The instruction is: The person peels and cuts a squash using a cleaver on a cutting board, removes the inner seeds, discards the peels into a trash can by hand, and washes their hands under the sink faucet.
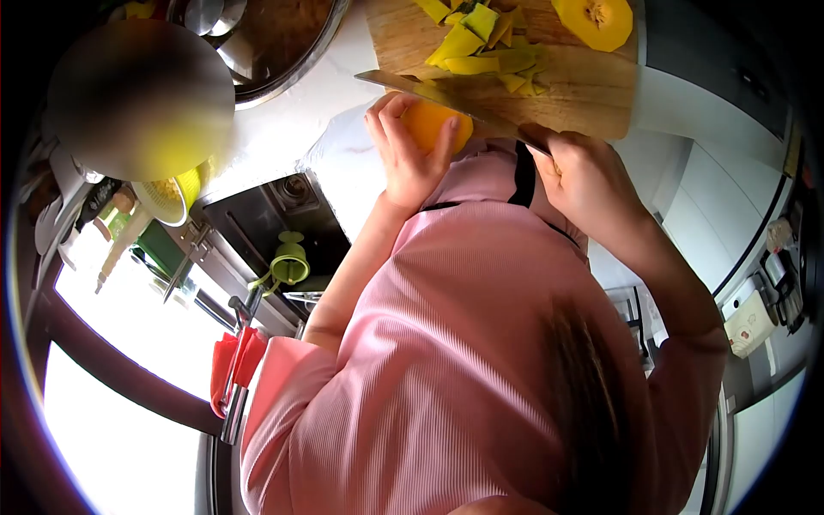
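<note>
My left hand (412,159) is wrapped round an orange pumpkin piece (438,126) near the front edge of the wooden cutting board (592,90). A long knife (468,105) has its handle in my right hand (592,176). Its blade points left and lies across the upper side of the piece; whether it has entered the flesh cannot be made out. Green and yellow peel scraps (468,43) are heaped on the board beyond the blade. A cut pumpkin half (595,21) lies at the board's back right, with its hollow showing.
Back left is a large pan with a glass lid (275,43), beside a blurred round area. A black sink (249,219) is to the left, with a green cup-shaped holder (290,268) by the tap. A yellow-rimmed bowl (167,197) stands behind it. Red cloth (236,365) hangs lower left.
</note>
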`<state>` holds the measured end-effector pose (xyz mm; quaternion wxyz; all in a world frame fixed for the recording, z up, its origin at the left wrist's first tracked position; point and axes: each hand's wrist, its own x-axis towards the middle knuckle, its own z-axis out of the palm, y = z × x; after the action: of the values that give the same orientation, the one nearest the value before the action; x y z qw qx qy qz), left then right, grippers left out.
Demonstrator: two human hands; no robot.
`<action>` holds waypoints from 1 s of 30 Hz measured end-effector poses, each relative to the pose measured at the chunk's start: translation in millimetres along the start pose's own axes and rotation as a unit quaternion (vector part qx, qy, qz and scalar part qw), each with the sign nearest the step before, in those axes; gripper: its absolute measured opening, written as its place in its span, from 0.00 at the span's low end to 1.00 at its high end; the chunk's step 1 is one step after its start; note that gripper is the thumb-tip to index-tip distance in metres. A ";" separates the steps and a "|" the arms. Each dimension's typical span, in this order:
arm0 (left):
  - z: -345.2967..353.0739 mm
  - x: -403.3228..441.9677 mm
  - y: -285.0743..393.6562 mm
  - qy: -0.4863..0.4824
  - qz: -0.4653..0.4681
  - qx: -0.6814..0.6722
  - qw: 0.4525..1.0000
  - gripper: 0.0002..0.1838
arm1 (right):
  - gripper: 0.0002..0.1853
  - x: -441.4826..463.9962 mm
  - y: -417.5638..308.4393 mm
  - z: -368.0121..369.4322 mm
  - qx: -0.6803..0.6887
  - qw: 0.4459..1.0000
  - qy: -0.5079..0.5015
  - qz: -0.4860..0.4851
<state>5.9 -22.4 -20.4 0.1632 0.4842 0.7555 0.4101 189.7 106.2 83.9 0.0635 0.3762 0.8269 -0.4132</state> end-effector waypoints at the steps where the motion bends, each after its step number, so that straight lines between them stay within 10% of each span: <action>1: -0.3 1.1 0.8 0.001 0.002 0.000 1.000 0.30 | 0.07 3.6 -1.3 2.2 -0.001 1.000 -0.009 0.003; 20: -1.2 2.0 -1.0 -0.011 -0.002 -0.007 1.000 0.30 | 0.20 61.4 15.8 32.8 0.001 0.999 0.016 -0.036; 30: -45.1 36.3 2.0 -0.247 0.095 0.066 0.962 0.51 | 0.22 36.6 21.0 19.8 0.117 0.989 0.043 0.076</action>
<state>-39.4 -11.4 14.2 0.2730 0.6496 0.6677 0.2401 173.8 120.4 42.4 0.0145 0.4607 0.7435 -0.4846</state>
